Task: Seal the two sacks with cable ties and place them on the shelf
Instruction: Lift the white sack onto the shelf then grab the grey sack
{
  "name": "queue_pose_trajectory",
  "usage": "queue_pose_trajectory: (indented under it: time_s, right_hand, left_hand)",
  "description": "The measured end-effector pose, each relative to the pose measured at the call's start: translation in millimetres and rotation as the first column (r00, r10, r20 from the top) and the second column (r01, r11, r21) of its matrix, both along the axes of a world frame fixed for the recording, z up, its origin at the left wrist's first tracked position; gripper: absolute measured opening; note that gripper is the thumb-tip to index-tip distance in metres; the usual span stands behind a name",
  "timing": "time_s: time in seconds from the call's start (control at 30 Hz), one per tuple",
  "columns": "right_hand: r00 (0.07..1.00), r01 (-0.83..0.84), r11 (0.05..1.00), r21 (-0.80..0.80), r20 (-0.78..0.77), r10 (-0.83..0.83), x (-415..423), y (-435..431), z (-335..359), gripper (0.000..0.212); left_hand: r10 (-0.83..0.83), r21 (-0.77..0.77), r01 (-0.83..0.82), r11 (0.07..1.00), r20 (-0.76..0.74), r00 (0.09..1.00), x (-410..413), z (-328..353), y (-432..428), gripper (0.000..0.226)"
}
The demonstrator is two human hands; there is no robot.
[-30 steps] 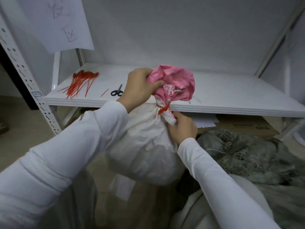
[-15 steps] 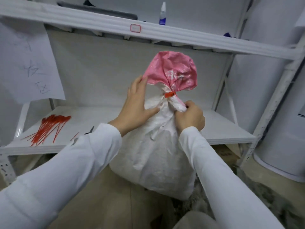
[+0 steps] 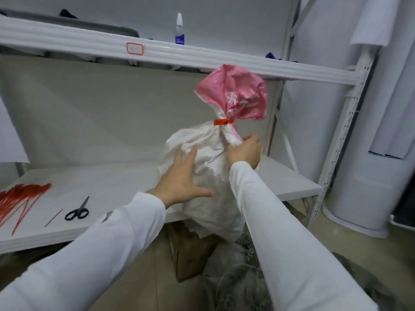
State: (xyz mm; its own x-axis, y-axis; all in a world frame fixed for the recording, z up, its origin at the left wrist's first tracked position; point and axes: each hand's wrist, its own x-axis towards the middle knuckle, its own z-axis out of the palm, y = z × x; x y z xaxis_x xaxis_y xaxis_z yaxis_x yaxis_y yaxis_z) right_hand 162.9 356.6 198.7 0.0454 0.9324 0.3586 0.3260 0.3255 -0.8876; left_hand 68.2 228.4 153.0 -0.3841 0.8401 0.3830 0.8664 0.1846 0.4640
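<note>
At the left end of the white shelf (image 3: pixel 112 180) lie one bundle of red plastic cable ties (image 3: pixel 20 196) and one black-handled pair of scissors (image 3: pixel 77 212); at its front edge the flat-fingered left hand (image 3: pixel 179 178) presses one pink-topped white woven sack (image 3: pixel 208 176), neck cinched by one red tie (image 3: pixel 222 122), right hand (image 3: pixel 244 151) gripping just beneath.

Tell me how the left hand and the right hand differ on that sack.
The left hand lies flat, fingers spread, against the side of the sack. The right hand curls round its gathered neck, just below the red cable tie. The left hand sits lower, on the sack's body, while the right hand sits higher, at the neck. Both hands touch the same sack.
</note>
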Motion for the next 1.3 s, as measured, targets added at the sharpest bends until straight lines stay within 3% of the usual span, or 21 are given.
queue_pose_trajectory:
  time_s: [0.07, 0.17, 0.27, 0.33, 0.4, 0.6, 0.77, 0.93, 1.1, 1.2, 1.3]
  right_hand:
    - [0.981, -0.147, 0.989, -0.004, 0.126, 0.146, -7, 5, -17, 0.061]
    - [0.898, -0.356, 0.934, 0.033, 0.287, 0.332, -8, 12, -14, 0.086]
    - [0.743, -0.434, 0.900, -0.037, 0.550, 0.381, 9, 24, -8, 0.119]
    - [0.669, -0.449, 0.889, -0.094, 0.624, 0.404, 23, 36, -10, 0.128]
    - [0.678, -0.469, 0.882, -0.049, 0.620, 0.395, 32, 44, -14, 0.126]
    - [0.887, -0.312, 0.912, 0.266, 0.425, 0.180, 14, 66, -26, 0.083]
    - [0.956, -0.175, 0.913, 0.368, 0.287, 0.068, -2, 95, -28, 0.062]
    - [0.957, -0.085, 0.861, 0.501, 0.283, -0.070, -19, 133, -36, 0.051]
    - [0.921, -0.063, 0.843, 0.534, 0.357, -0.157, -26, 182, -51, 0.045]
    - [0.896, -0.072, 0.825, 0.560, 0.399, -0.192, -35, 191, -53, 0.050]
    - [0.882, -0.097, 0.747, 0.657, 0.405, -0.241, -41, 195, -67, 0.047]
  left_hand:
    - [-0.010, -0.088, 0.018, 0.996, 0.085, 0.996, 2, -17, 17, 0.137]
    - [0.010, -0.032, -0.006, 0.999, 0.126, 0.992, -1, -30, 40, 0.143]
    - [0.002, 0.034, -0.008, 0.999, 0.163, 0.987, -12, -31, 62, 0.145]
    - [-0.004, 0.039, -0.002, 0.999, 0.167, 0.986, -22, -27, 73, 0.145]
    - [-0.003, 0.030, -0.002, 1.000, 0.168, 0.986, -31, -23, 81, 0.142]
    - [0.064, 0.090, -0.085, 0.992, 0.211, 0.975, -36, -30, 103, 0.127]
    - [-0.051, 0.102, 0.034, 0.994, 0.167, 0.985, -25, -34, 131, 0.138]
    - [-0.067, 0.049, 0.060, 0.997, 0.157, 0.985, -15, -42, 180, 0.139]
    - [-0.038, 0.197, 0.004, 0.980, 0.168, 0.985, -17, -59, 235, 0.104]
    - [-0.088, 0.296, 0.035, 0.954, 0.167, 0.982, -15, -64, 252, 0.101]
    - [-0.121, 0.330, 0.063, 0.942, 0.157, 0.980, -21, -69, 254, 0.108]
